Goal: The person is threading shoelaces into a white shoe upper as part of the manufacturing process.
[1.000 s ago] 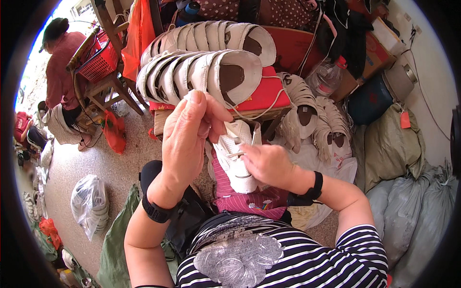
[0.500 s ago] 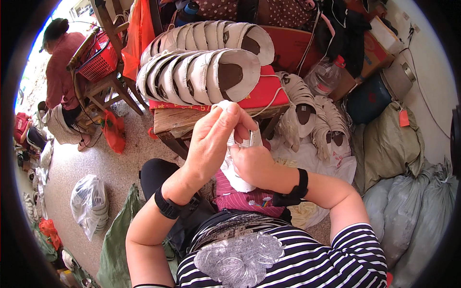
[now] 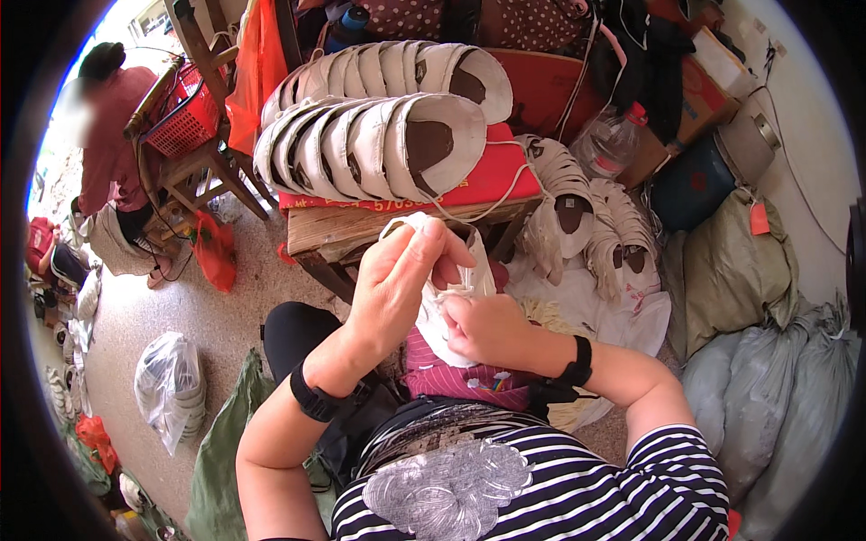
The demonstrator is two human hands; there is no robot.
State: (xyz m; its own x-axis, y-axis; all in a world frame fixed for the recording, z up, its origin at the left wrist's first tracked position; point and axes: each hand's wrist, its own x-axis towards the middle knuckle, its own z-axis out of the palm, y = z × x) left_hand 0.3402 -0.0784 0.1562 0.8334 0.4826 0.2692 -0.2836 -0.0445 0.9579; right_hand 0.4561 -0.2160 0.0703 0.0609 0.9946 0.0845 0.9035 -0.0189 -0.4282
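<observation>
My left hand (image 3: 401, 270) is closed, gripping the upper edge of a white shoe upper (image 3: 483, 275) above my lap. Against the same piece, a little lower and to the right, my right hand (image 3: 492, 329) is curled shut; whatever lies inside its fingers is hidden. A pale cord runs up from the work toward the stool. Two nested rows of off-white shoe uppers, a front row (image 3: 370, 149) and a back row (image 3: 388, 77), lie on a red box (image 3: 492, 171) on a wooden stool (image 3: 334, 230) just beyond my hands.
More nested shoe uppers (image 3: 622, 234) lie on white plastic at the right, near a clear bottle (image 3: 609, 144). Full grey sacks (image 3: 767, 388) stand along the right wall. Bagged uppers (image 3: 171, 388) sit on the left floor. A person (image 3: 117, 135) sits at the far left beside a red basket (image 3: 185, 113).
My right hand has shifted slightly down and to the right. The slim metal-looking piece seen above its fingers no longer shows. My left hand has barely moved. The person at far left has turned.
</observation>
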